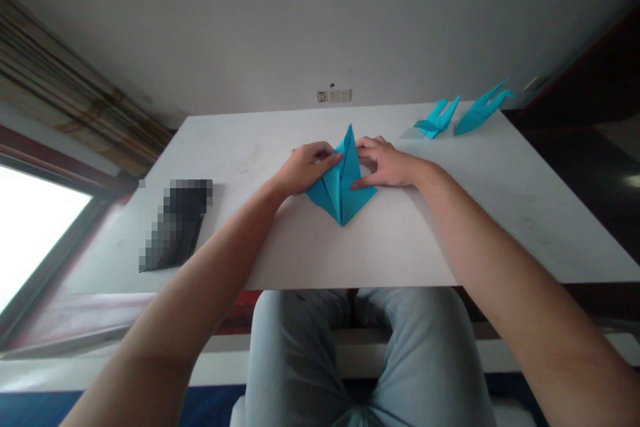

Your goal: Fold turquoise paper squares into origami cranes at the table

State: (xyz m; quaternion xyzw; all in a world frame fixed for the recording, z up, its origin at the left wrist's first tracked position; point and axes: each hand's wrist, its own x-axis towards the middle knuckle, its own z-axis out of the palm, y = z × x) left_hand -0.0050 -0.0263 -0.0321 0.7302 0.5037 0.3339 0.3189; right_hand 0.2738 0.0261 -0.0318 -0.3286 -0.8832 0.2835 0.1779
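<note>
A partly folded blue origami paper [344,180] rests on the white table in front of me, its long point away from me and a lower corner toward me. My left hand [311,165] grips its left side, thumb on top and the other fingers behind or under the edge. On the opposite side, my right hand [383,161] holds the right edge, its thumb pressing the face of the paper. The fingertips behind the paper are partly hidden.
Two finished blue paper cranes, one smaller [436,121] and one larger [481,112], stand at the table's back right. A dark, pixelated flat object [176,227] lies at the left. The white tabletop [400,247] ends just before my knees; wall sockets [334,96] show behind it.
</note>
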